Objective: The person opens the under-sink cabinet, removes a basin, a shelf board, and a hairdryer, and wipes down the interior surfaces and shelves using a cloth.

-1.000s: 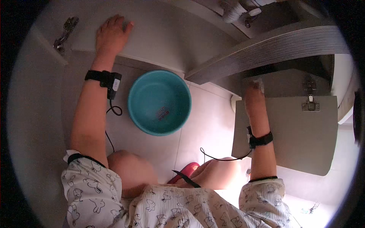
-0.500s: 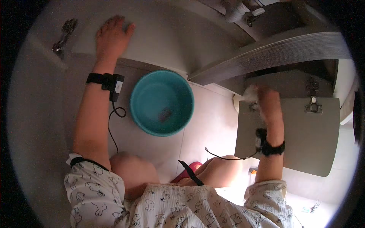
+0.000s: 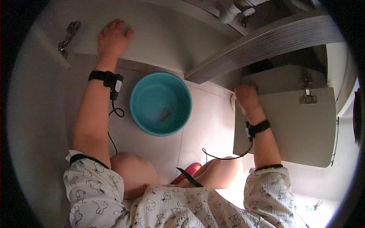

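Note:
My left hand (image 3: pixel 113 40) lies flat on the grey cabinet board (image 3: pixel 159 45) at upper left, its fingers stretched out and holding nothing. At the right, my right hand (image 3: pixel 248 100) is closed beside the inner edge of an open cabinet door (image 3: pixel 285 125), close to its upper hinge area. Whatever its curled fingers hold is hidden. Between my arms a teal basin (image 3: pixel 142 123) stands on the tiled floor, with a small dark patch on its bottom.
A metal hinge (image 3: pixel 308 98) shows on the open door, and another hinge (image 3: pixel 64 45) on the left side. A wood-grained cabinet edge (image 3: pixel 266 47) crosses the upper right. Behind it is a pale corrugated hose (image 3: pixel 228 14). A thin cable (image 3: pixel 224 157) hangs from my right wristband.
My right hand has moved left and slightly down along the cabinet door edge. The pale blurred thing at its fingers no longer shows. My left hand stays on the board.

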### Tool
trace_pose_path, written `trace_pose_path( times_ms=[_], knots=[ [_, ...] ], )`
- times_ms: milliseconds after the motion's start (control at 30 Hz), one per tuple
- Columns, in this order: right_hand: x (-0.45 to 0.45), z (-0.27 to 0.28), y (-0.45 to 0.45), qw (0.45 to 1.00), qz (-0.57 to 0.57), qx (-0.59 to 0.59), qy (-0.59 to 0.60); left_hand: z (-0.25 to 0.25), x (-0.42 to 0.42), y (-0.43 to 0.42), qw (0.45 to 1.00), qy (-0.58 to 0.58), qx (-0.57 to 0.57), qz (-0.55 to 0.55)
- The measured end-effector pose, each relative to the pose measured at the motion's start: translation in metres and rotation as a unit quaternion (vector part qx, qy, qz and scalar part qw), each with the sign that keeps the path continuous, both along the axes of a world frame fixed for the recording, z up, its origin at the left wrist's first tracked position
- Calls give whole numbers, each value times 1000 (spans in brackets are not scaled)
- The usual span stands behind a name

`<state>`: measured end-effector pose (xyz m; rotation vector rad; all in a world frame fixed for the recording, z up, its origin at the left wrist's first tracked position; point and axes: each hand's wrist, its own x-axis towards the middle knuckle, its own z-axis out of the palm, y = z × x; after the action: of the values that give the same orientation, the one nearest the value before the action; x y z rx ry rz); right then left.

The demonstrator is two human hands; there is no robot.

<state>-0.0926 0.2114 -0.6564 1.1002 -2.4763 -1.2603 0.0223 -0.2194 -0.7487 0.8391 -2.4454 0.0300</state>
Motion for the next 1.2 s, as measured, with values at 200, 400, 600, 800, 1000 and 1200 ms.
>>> trace_pose_path(
  times_ms=[200, 400, 600, 800, 1000, 1200],
  knots=[
    [-8, 26, -10, 998, -8, -56, 10, 19, 3, 6, 998, -31, 60, -1],
    [1, 32, 15, 984, -41, -172, -10, 19, 4, 10, 999, -14, 37, -12],
    [48, 167, -14, 931, -36, -356, 73, 26, 9, 16, 998, -46, 50, -15],
    [-8, 167, 3, 931, 34, -170, 321, 43, 14, 29, 995, -78, 62, -5],
    [10, 193, 14, 943, -111, -283, 133, 42, 10, 30, 992, -106, 69, -14],
    [15, 181, 11, 937, -53, -167, 301, 20, 9, 22, 994, -106, 25, -10]
  ],
)
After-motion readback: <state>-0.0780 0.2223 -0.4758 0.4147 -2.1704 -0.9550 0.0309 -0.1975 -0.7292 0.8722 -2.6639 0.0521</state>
